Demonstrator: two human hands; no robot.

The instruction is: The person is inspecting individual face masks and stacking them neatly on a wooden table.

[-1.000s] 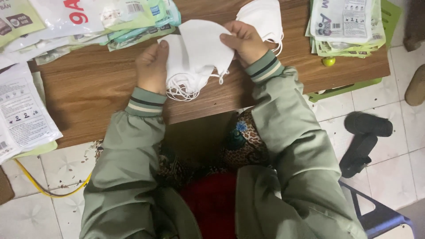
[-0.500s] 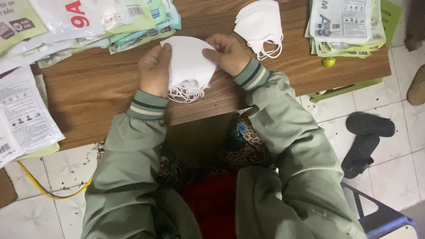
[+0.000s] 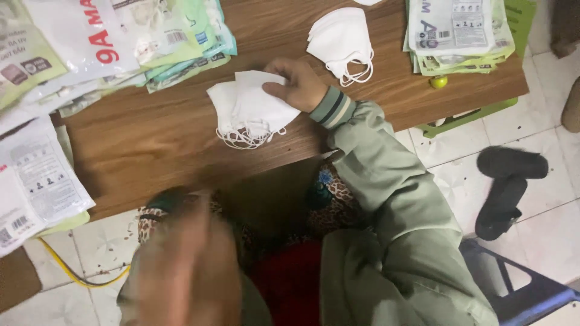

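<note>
The right hand (image 3: 300, 84) rests on a small stack of white face masks (image 3: 251, 108) lying flat on the wooden desk (image 3: 151, 151), a little above the middle of the view. Its fingers are curled narrow and pinch the stack's top right corner, thumb underneath as far as can be seen. The masks' thin elastic ear loops spill out in a tangle at the stack's six o'clock edge.

The left hand (image 3: 187, 271) is raised close to the camera at seven o'clock, badly blurred; I cannot tell whether it is spread or closed, and nothing shows in it.

At one o'clock from the held stack lies a second pile of white masks (image 3: 341, 39), loops trailing to its right, well apart from the hand. Flat printed packets (image 3: 109, 42) fan across the desk at ten to eleven o'clock, and another packet pile (image 3: 459, 33) sits at two o'clock with a small yellow-green ball (image 3: 439, 81) just beside its lower edge. A pair of dark sandals (image 3: 504, 187) lies on the tiled floor at four o'clock.

The masks look very light, soft and limp. They would likely slide over each other and fan out, so a pinch across the whole folded edge seems safer than lifting by the loops, which snag easily.
</note>
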